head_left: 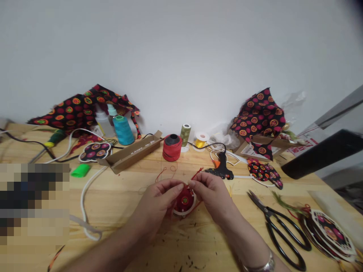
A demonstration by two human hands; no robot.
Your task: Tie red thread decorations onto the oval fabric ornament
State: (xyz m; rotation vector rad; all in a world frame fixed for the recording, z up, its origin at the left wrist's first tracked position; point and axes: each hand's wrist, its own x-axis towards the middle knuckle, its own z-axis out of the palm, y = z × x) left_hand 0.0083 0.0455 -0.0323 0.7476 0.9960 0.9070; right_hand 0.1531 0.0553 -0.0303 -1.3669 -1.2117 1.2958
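A small round ornament (185, 200) of dark red patterned fabric with a white rim is held above the wooden table at the front middle. My left hand (161, 196) is closed on its upper left edge, thumb and fingertips pinching near the top. At its upper right, my right hand (210, 192) pinches a red cord (197, 173), whose ends stick up past the fingers. Part of the ornament is hidden behind my fingers. Loose red thread (170, 169) lies just beyond, near a red thread cone (172, 148).
Black-handled scissors (279, 226) and a stack of fabric-covered pieces (330, 230) lie at right. A black glue gun (222, 166) rests behind my right hand. An open cardboard box (133, 153), a blue thread cone (124, 131) and a white cable (83, 196) are at left.
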